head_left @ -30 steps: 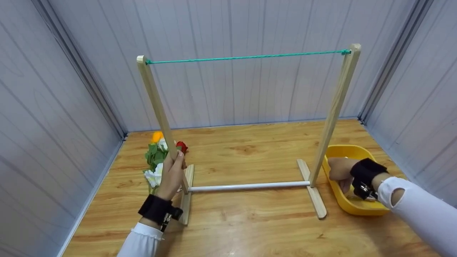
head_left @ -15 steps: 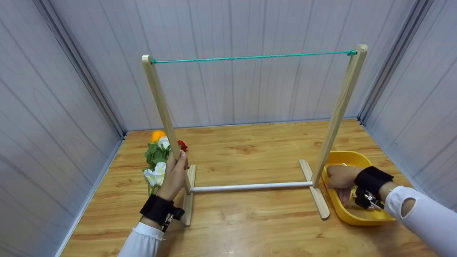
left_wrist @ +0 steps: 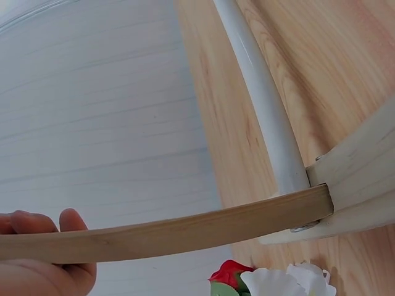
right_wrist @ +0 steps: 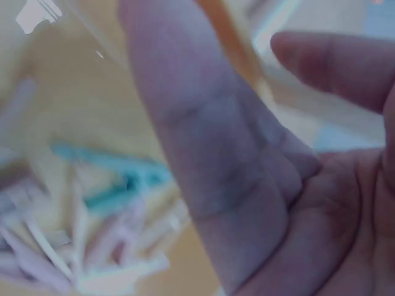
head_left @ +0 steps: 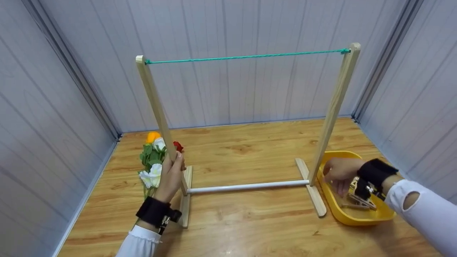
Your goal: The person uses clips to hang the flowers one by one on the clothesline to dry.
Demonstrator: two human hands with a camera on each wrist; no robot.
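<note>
On the wooden tabletop (head_left: 250,228) stands a wooden rack with green cord (head_left: 246,117); left hand (head_left: 170,176) grips its left post, likely steadying it. Right hand (head_left: 339,173) hovers with relaxed fingers, holding nothing, over pastel clothespins (right_wrist: 92,246) in the yellow tray (head_left: 360,219). Versus 0.5 s ago: right hand lifted slightly, left unchanged.

A light brown wooden table (head_left: 250,228) carries a wooden drying rack with a green cord (head_left: 246,121) at its centre, a bunch of artificial flowers (head_left: 152,160) at nine o'clock and a yellow plastic tray (head_left: 357,217) at three o'clock.
</note>
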